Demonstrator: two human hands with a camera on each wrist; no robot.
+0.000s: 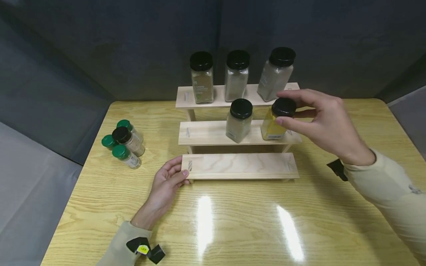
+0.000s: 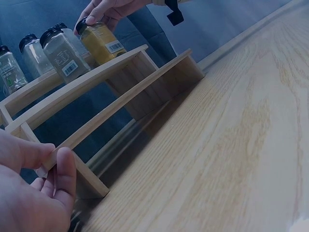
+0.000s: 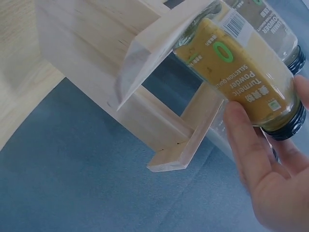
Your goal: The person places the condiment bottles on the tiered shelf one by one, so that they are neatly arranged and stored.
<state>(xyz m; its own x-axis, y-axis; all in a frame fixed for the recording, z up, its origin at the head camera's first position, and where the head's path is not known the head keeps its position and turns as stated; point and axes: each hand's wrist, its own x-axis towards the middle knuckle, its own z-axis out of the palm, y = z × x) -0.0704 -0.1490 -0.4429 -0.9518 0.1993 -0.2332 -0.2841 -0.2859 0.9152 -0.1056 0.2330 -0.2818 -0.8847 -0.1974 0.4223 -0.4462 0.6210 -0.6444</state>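
A three-tier wooden rack (image 1: 244, 166) stands on the table. My right hand (image 1: 327, 122) holds a glass jar of yellow turmeric powder (image 1: 272, 125) by its black lid, thumb in front and fingers behind, at the right end of the middle tier. In the right wrist view the label of the turmeric jar (image 3: 231, 67) is readable. The jar's base is at the tier; whether it bears fully on the wood I cannot tell. With thumb and fingers, my left hand (image 1: 168, 179) pinches the left end of the lowest tier, also seen in the left wrist view.
A pale powder jar (image 1: 238, 123) stands left of the turmeric on the middle tier. Along the top tier are a brown powder jar (image 1: 203, 83) and two greyish jars (image 1: 237, 79). Several smaller jars (image 1: 128, 146) with green or black lids cluster at the table's left. Dark curtain (image 1: 149, 48) hangs behind.
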